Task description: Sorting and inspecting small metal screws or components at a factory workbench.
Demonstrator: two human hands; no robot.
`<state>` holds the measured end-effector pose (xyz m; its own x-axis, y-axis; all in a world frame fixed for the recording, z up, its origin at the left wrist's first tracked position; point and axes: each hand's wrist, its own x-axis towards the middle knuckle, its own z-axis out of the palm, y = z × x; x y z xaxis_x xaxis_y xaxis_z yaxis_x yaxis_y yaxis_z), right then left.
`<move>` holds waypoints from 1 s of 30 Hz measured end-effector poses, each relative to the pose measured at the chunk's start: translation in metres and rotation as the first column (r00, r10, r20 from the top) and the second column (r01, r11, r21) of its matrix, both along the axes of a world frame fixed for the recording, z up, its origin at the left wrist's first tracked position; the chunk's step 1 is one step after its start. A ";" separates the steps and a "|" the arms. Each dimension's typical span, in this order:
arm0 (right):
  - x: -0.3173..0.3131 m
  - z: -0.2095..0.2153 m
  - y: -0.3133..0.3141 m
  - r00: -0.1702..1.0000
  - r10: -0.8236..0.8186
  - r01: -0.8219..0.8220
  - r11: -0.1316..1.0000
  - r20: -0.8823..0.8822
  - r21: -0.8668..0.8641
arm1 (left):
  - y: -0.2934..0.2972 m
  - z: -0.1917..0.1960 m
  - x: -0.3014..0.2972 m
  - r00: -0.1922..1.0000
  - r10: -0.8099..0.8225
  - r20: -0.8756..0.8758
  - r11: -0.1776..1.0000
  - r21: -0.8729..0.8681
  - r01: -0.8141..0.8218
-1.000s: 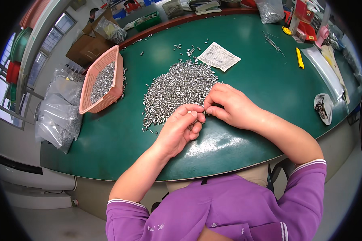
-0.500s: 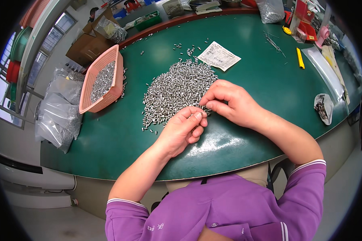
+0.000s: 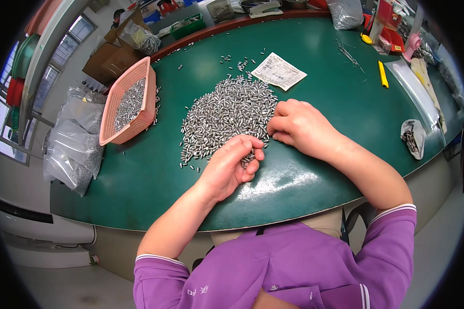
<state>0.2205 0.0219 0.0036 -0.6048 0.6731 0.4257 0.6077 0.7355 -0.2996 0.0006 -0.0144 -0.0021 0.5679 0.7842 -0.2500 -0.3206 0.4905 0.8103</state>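
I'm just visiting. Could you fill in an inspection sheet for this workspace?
Surface: green table, shiny, reflecting light near its front edge.
Job's things: pile of small metal pieces, mid-table; more in the pink basket at left.
Clutter: paper beside the pile; yellow tool and small bag at right.
Grippers: bare hands; left hand curled around some pieces; right hand at the pile's right edge, its grip hidden.
Cables: thin dark line low at left, perhaps one; too small to tell.
Surroundings: cardboard box and window at upper left.
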 end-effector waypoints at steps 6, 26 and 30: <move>-0.002 -0.003 -0.001 0.998 0.023 -0.023 1.000 -0.055 -0.012 | 0.000 -0.001 0.000 1.000 0.002 0.010 1.000 -0.021 -0.002; -0.015 0.000 -0.007 0.903 0.088 -0.196 0.956 -0.421 -0.220 | -0.003 0.000 0.004 0.995 0.062 -0.076 0.997 0.044 -0.058; -0.019 0.000 -0.010 0.862 0.094 -0.271 0.916 -0.498 -0.297 | -0.003 0.000 0.003 0.996 0.031 -0.087 0.999 0.044 -0.027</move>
<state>0.2018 0.0117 0.0039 -0.5216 0.7258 0.4485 0.1959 0.6135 -0.7650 0.0037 -0.0171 -0.0022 0.5221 0.8110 -0.2638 -0.2614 0.4467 0.8557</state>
